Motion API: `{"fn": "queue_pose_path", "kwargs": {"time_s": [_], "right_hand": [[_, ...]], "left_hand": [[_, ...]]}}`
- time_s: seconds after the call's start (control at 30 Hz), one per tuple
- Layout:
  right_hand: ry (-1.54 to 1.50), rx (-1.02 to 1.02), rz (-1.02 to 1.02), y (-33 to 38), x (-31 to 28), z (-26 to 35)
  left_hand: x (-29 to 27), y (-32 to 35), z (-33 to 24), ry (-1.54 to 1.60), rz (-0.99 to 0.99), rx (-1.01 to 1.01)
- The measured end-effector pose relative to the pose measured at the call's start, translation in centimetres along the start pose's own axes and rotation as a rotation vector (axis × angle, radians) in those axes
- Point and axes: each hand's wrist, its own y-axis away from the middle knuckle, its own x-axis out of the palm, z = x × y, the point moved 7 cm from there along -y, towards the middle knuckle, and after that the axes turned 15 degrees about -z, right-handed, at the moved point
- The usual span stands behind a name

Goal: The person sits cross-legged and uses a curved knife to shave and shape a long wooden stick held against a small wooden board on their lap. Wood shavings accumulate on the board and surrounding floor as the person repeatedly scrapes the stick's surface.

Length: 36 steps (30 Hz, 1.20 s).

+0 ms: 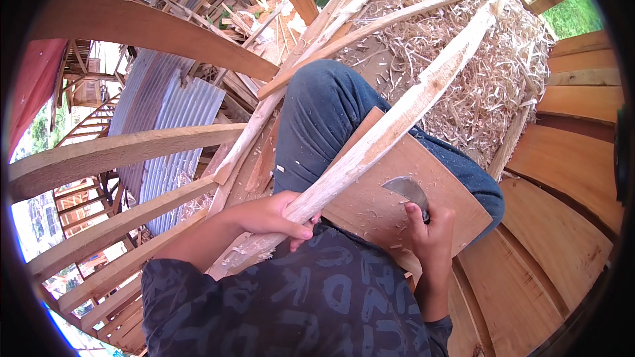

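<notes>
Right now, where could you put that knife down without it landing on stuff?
The bare part of the wooden board on the lap, right of the knife in the right hand, is free. So are the curved planks at right. The shavings pile and the sticks by the left hand are crowded.

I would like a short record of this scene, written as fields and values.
Left hand: grips the long wooden stick near its lower end
Right hand: holds a curved knife, blade up
Support: flat wooden board lying across the lap, under the stick
Ground: wood shavings
Surroundings: curved wooden planks, corrugated metal sheets
</notes>
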Motion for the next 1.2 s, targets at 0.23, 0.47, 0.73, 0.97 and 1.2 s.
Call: {"fn": "queue_pose_path", "kwargs": {"time_s": [0.23,0.47,0.73,0.97,1.2], "right_hand": [[0.045,-0.008,0.028,0.4,0.8,0.0],[0.129,-0.123,0.060,0.9,2.2,2.6],[0.198,-0.254,0.179,2.1,4.8,4.7],[0.385,-0.138,0.034,-0.2,2.8,1.7],[0.353,-0.286,0.147,1.6,4.2,4.6]], "left_hand": [[-0.1,1.0,1.0,0.141,0.131,-0.250],[1.4,0.1,-0.8,0.077,0.015,-0.214],[2.1,-0.5,0.2,0.326,0.096,-0.327],[2.1,-0.7,0.7,0.435,0.176,-0.346],[2.4,-1.1,0.5,0.505,0.190,-0.376]]}}
